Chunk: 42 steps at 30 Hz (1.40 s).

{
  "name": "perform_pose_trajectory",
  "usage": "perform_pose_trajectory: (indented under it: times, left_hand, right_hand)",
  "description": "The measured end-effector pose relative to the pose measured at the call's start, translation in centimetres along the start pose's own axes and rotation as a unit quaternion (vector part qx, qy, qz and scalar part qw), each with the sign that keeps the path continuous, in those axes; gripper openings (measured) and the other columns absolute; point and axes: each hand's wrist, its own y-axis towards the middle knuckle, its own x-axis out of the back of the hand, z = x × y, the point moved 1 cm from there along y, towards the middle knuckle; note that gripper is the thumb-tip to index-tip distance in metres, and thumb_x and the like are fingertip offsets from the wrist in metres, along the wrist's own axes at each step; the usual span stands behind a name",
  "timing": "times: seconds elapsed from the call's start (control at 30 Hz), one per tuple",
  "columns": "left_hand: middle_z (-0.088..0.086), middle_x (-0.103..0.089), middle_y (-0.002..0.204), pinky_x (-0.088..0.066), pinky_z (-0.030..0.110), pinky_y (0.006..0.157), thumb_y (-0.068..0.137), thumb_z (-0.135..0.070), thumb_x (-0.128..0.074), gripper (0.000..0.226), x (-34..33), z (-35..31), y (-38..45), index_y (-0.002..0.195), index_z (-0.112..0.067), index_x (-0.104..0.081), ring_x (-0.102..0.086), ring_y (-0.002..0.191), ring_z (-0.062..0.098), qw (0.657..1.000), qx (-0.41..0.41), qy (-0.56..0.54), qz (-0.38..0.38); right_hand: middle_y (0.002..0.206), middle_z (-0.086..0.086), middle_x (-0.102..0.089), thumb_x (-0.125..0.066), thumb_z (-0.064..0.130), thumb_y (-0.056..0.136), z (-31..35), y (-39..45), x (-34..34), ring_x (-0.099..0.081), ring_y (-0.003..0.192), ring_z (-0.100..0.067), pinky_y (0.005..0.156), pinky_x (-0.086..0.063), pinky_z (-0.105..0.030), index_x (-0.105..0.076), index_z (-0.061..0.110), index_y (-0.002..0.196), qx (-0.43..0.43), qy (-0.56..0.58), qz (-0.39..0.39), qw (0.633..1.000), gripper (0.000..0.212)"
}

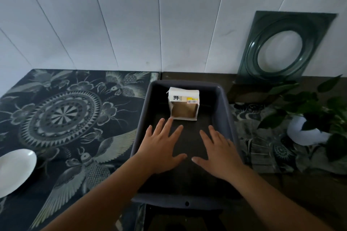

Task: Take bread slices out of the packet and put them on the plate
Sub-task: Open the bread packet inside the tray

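Reaching forward over a dark grey rectangular plastic tray [144, 110], both bare hands are held flat, palms down. The left hand [163, 148] has its fingers [165, 125] spread wide, one fingertip just beside the white bread packet [183, 104]; the right hand [217, 154] is likewise spread and holds nothing. That packet stands upright toward the far end of the tray, its clear front showing brown bread and a yellow barcode label. A white oval ceramic plate [16, 169] lies well apart at the left edge, on the dark patterned cloth [62, 116] covering the worktop. A leafy green plant in a white pot [308, 129] sits to the right.
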Motion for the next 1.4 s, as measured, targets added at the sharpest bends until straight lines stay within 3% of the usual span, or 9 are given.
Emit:
perform_pose_trajectory:
  times: [0.2,0.3,0.37,0.6,0.73,0.83,1.0,1.17,1.4]
  left_hand:
    - [0.010,-0.004,0.164,-0.015,0.059,0.117,0.083,-0.071,-0.044,0.088,1.5,2.2,8.9,0.152,-0.030,-0.006,-0.002,0.149,0.033,1.000,-0.001,0.027,-0.014]
    - [0.011,-0.017,0.161,-0.025,0.055,0.115,0.086,-0.065,-0.045,0.082,1.8,3.7,13.2,0.151,-0.025,-0.017,-0.014,0.148,0.032,0.998,-0.018,0.035,-0.039]
    - [0.011,-0.030,0.157,-0.032,0.048,0.111,0.088,-0.053,-0.051,0.071,1.8,4.6,15.8,0.149,-0.021,-0.029,-0.026,0.144,0.031,0.996,-0.053,0.020,-0.064]
    - [0.009,-0.039,0.152,-0.036,0.045,0.106,0.090,-0.033,-0.059,0.057,0.1,7.6,23.7,0.142,-0.018,-0.040,-0.033,0.140,0.029,0.995,-0.070,0.034,-0.064]
    - [0.004,-0.059,0.127,-0.047,0.042,0.091,0.091,-0.023,-0.058,0.038,-0.3,9.8,26.7,0.128,-0.026,-0.051,-0.054,0.119,0.026,0.995,-0.064,0.080,-0.021]
    - [0.004,-0.062,0.118,-0.050,0.040,0.086,0.090,-0.022,-0.060,0.032,-0.5,10.6,27.8,0.121,-0.026,-0.056,-0.059,0.109,0.024,0.994,-0.058,0.088,-0.018]
    - [0.005,-0.059,0.125,-0.048,0.041,0.090,0.094,-0.028,-0.056,0.037,-0.7,10.7,28.1,0.131,-0.022,-0.052,-0.055,0.115,0.026,0.994,-0.085,0.066,-0.027]
    - [0.003,-0.063,0.111,-0.048,0.037,0.081,0.089,-0.017,-0.059,0.023,0.2,10.0,27.3,0.112,-0.022,-0.059,-0.060,0.107,0.024,0.990,-0.092,0.103,-0.008]
    - [0.003,-0.063,0.110,-0.050,0.037,0.077,0.087,-0.012,-0.060,0.024,1.6,8.3,22.3,0.111,-0.018,-0.059,-0.060,0.104,0.025,0.985,-0.120,0.115,-0.045]
  right_hand:
    - [0.162,-0.009,-0.015,-0.052,0.068,0.082,-1.2,9.2,3.6,-0.021,0.146,-0.029,0.114,-0.032,-0.050,-0.018,0.024,0.151,0.033,0.001,-0.042,0.999,0.089]
    - [0.142,-0.004,-0.049,-0.060,0.057,0.082,-1.7,14.0,5.5,-0.048,0.126,-0.025,0.097,-0.048,-0.044,-0.045,0.021,0.136,0.048,0.016,-0.088,0.995,0.066]
    - [0.133,-0.003,-0.057,-0.061,0.049,0.085,-1.8,16.9,6.3,-0.053,0.117,-0.025,0.092,-0.050,-0.043,-0.052,0.018,0.130,0.050,0.019,-0.100,0.994,0.054]
    - [0.119,-0.003,-0.064,-0.064,0.043,0.085,-2.0,25.1,5.8,-0.060,0.106,-0.025,0.081,-0.053,-0.042,-0.059,0.020,0.120,0.093,-0.049,-0.118,0.987,0.042]
    - [0.095,-0.003,-0.067,-0.059,0.029,0.089,-2.3,27.4,5.6,-0.063,0.084,-0.022,0.063,-0.047,-0.035,-0.062,0.019,0.103,0.152,-0.112,-0.124,0.974,0.017]
    - [0.086,-0.004,-0.066,-0.063,0.020,0.088,-2.8,28.3,5.4,-0.062,0.076,-0.022,0.056,-0.043,-0.033,-0.061,0.016,0.093,0.174,-0.149,-0.113,0.967,0.007]
    - [0.093,-0.006,-0.064,-0.063,0.014,0.087,-3.2,28.9,4.9,-0.060,0.083,-0.023,0.058,-0.047,-0.032,-0.059,0.014,0.100,0.180,-0.148,-0.102,0.967,0.013]
    - [0.099,-0.005,-0.064,-0.069,0.016,0.084,-3.1,27.7,4.2,-0.059,0.084,-0.019,0.066,-0.055,-0.032,-0.058,0.016,0.106,0.175,-0.108,-0.107,0.973,0.025]
    - [0.105,-0.007,-0.065,-0.067,0.016,0.084,-2.9,22.6,3.7,-0.060,0.091,-0.020,0.075,-0.054,-0.032,-0.059,0.014,0.110,0.169,-0.064,-0.123,0.976,0.027]
